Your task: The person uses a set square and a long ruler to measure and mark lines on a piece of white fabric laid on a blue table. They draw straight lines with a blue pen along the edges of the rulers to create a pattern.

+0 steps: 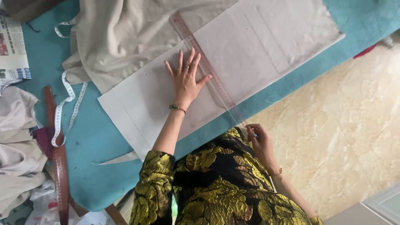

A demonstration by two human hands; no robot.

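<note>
Flatly: one ruler [203,62] (two hands)

Printed paper [12,50], perhaps newspaper, far left

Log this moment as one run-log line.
left hand: flat on clear ruler | right hand: at table edge, pinching small item, unclear | beige fabric: spread on teal table | measuring tape: left

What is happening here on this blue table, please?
A person's left hand presses flat on a long clear ruler laid across pale folded fabric on the blue table. The right hand is at the ruler's near end and pinches something small, perhaps chalk or a pen. A measuring tape lies beside the fabric.
</note>
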